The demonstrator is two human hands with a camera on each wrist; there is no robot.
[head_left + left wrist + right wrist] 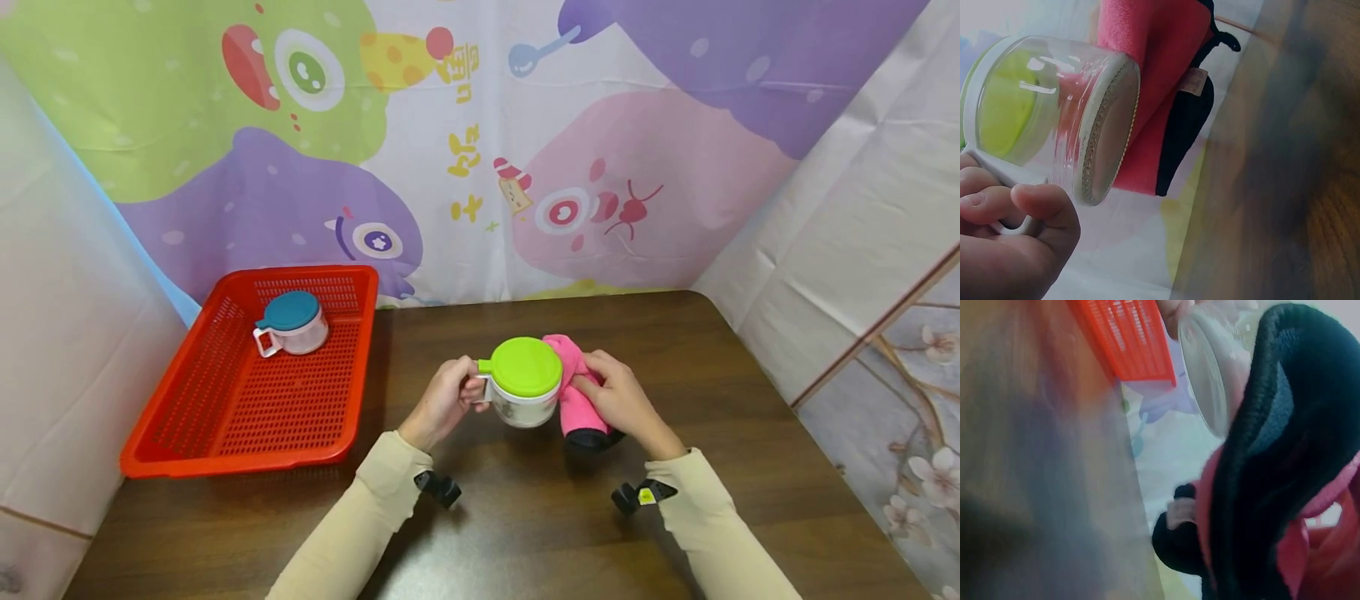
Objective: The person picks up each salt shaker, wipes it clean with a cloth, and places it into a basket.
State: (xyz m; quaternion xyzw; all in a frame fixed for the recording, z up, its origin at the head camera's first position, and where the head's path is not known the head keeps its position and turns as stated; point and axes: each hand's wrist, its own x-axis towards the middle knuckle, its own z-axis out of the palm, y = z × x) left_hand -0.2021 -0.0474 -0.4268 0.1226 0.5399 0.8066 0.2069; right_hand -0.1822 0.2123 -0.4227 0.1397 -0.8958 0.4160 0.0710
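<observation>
My left hand (444, 402) grips the white handle of a clear glass jar (525, 408) topped by a lime green lid (527, 367). In the left wrist view the fingers curl through the handle, and the jar (1041, 106) is tilted with its ribbed base showing. My right hand (618, 400) holds a pink cloth (581, 408) with black edging against the jar's right side. Folds of the cloth (1297, 425) fill much of the right wrist view and hide the right fingers there. A small label and a black loop hang from the cloth's edge.
A red plastic basket (337, 417) with slotted walls stands at the left of the brown wooden table (525, 533). Inside it sits another handled jar (303, 337) with a blue lid (291, 311). A cartoon-printed curtain (480, 250) hangs behind the table.
</observation>
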